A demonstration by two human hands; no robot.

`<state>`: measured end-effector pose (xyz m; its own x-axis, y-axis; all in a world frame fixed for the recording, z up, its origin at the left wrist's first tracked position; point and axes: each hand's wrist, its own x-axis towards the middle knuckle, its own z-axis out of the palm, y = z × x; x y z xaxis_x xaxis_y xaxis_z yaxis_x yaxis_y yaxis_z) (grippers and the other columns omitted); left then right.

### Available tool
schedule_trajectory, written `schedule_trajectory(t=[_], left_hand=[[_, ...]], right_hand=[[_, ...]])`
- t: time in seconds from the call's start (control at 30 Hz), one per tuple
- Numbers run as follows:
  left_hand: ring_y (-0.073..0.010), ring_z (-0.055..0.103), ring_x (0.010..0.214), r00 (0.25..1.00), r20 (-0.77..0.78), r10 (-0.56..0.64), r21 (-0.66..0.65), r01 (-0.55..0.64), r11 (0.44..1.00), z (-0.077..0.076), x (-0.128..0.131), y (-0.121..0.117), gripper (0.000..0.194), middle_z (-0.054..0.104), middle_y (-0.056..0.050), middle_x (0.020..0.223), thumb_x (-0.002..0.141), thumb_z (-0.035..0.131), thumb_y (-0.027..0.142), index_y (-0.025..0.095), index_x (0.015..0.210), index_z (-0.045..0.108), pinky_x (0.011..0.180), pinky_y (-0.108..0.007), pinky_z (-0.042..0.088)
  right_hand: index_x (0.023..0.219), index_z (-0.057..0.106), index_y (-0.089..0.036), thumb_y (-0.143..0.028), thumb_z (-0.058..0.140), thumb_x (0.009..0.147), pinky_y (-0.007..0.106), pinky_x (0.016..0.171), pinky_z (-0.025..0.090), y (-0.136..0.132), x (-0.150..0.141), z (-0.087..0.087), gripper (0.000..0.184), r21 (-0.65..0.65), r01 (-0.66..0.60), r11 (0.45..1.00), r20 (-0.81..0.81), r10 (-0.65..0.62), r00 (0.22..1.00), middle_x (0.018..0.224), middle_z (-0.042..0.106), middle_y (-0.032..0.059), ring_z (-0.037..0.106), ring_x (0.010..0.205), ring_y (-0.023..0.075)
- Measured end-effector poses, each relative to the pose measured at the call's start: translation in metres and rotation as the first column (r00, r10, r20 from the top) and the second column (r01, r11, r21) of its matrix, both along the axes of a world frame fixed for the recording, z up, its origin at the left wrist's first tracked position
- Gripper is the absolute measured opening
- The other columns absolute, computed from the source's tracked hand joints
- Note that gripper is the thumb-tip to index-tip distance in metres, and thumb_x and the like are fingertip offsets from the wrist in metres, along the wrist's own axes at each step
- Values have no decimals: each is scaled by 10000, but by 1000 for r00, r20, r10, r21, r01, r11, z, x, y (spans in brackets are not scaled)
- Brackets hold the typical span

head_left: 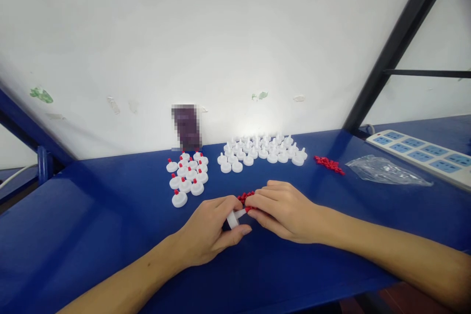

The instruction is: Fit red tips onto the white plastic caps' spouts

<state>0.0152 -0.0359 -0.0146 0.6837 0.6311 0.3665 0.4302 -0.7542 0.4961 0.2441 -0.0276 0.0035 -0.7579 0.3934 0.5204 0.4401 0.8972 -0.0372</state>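
My left hand (211,228) is closed round a white nozzle cap (234,218), its spout pointing right. My right hand (283,208) pinches a small red tip (249,209) right at the end of that spout. Just behind my fingers lies a little heap of red tips (245,196). A group of white caps with red tips on them (187,175) stands to the left, beyond my left hand. Further back in the middle sits a larger group of plain white caps (261,151).
Everything rests on a blue table (110,235) against a white wall. A second pile of red tips (329,164), a clear plastic bag (382,170) and a white power strip (423,154) lie at the right. A black diagonal post (397,44) rises behind them.
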Motion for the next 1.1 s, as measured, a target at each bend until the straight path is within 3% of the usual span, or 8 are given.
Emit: schedule_trajectory(t=[0.13,0.47,0.63,0.8,1.1], left_hand=[[-124,414,626,1000,12,-4,31,3,1000,1,0,-1,164,461,51,721,959,525,341,216,900,437,589,-238,314],[-104,352,516,1000,-22,-14,-103,11,995,4,0,-3,142,408,87,616,951,508,322,222,892,426,522,-229,263],[-105,330,497,999,-35,-20,-103,17,994,4,0,-5,136,378,88,590,931,498,296,223,858,410,513,-238,246],[-106,325,493,998,-39,-52,-176,44,983,5,0,-10,126,383,88,593,946,476,280,225,864,398,508,-243,248],[-134,427,562,990,-127,-63,-76,53,996,17,3,-20,141,460,67,650,930,526,310,217,925,419,556,-260,316]], right_hand=[[1007,630,-145,-261,409,1029,297,631,359,2,0,0,251,71,-18,997,40,15,999,801,672,15,539,633,137],[1022,656,-119,-195,534,976,293,555,308,6,2,-3,151,275,-72,959,-75,96,993,719,664,7,496,580,127],[990,665,-126,-193,502,991,303,540,262,7,2,-2,176,357,-85,930,-5,93,996,712,635,-7,453,561,117],[935,666,-121,-182,478,996,303,547,261,2,2,0,206,365,-100,926,39,92,995,673,593,-12,430,562,116],[933,631,-144,-176,398,1022,296,588,296,5,6,-4,252,307,-116,944,68,100,993,741,621,5,492,622,115]])
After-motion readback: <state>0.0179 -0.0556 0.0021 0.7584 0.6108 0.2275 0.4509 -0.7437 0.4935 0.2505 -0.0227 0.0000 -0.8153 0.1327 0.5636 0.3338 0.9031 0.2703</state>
